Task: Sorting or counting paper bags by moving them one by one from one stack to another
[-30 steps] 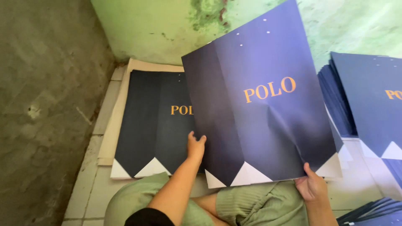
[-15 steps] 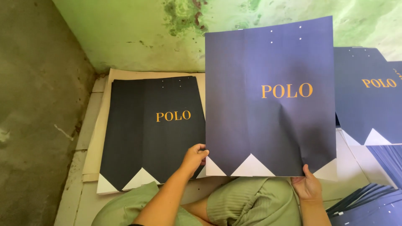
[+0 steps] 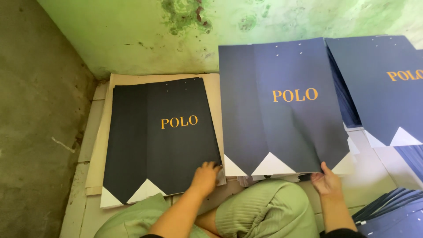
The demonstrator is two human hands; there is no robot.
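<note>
A dark blue flat paper bag sheet (image 3: pixel 282 110) with gold lettering and white triangular notches along its near edge lies in front of me. My right hand (image 3: pixel 327 180) pinches its near right corner. My left hand (image 3: pixel 205 175) rests, fingers spread, on the near right corner of a stack of the same dark sheets (image 3: pixel 161 136) to the left. That stack sits on a beige cardboard sheet (image 3: pixel 105 110).
Another pile of dark blue sheets (image 3: pixel 387 88) lies at the right, with more sheet edges (image 3: pixel 387 211) at the lower right. A stained green wall (image 3: pixel 198 31) runs behind, a rough concrete floor (image 3: pixel 39 132) lies left. My green-trousered knees (image 3: pixel 260 211) are in the foreground.
The sheet held up before me has come down flatter and lower. My left hand let go of its edge and moved left onto the left stack's corner.
</note>
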